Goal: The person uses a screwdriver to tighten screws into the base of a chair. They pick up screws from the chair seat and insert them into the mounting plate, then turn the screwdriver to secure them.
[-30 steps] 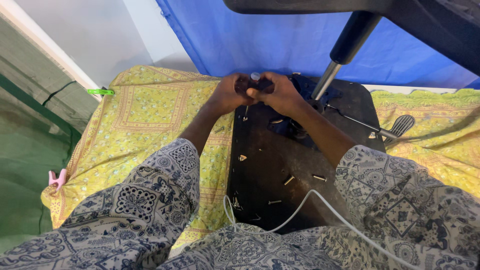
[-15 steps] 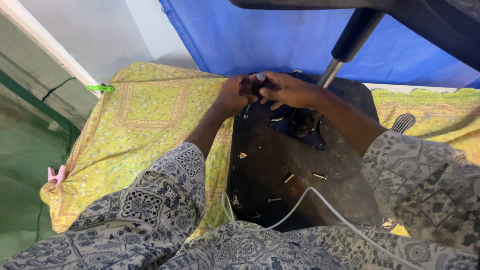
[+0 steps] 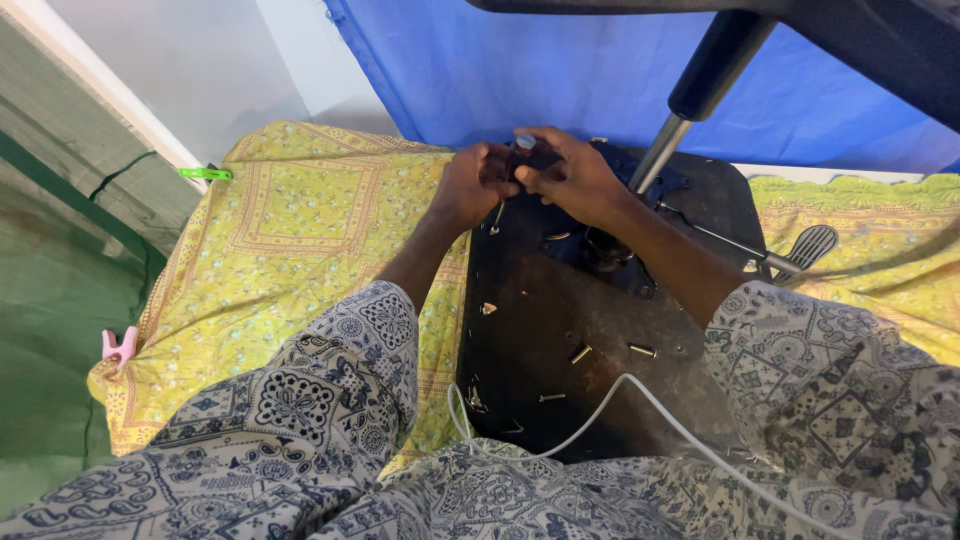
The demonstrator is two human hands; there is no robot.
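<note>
Both hands are bunched at the far edge of the upturned black seat base (image 3: 560, 330), working a small dark part (image 3: 528, 155) with a pale rounded tip. The left hand (image 3: 468, 185) is curled shut on its near end with a thin metal pin (image 3: 496, 217) hanging below, and the right hand (image 3: 572, 178) is wrapped over the other end. What the part actually is I can't tell, since the fingers cover most of it.

The biggest risk I see is the loose screws (image 3: 580, 353) lying about on that sloped base. One knock from a forearm and they'd roll into the yellow bedsheet (image 3: 300, 230). The white cable (image 3: 640, 395) across the lap could snag a sleeve too. The gas lift cylinder (image 3: 690, 105) is right by the right wrist, so a slip there might pinch.
</note>
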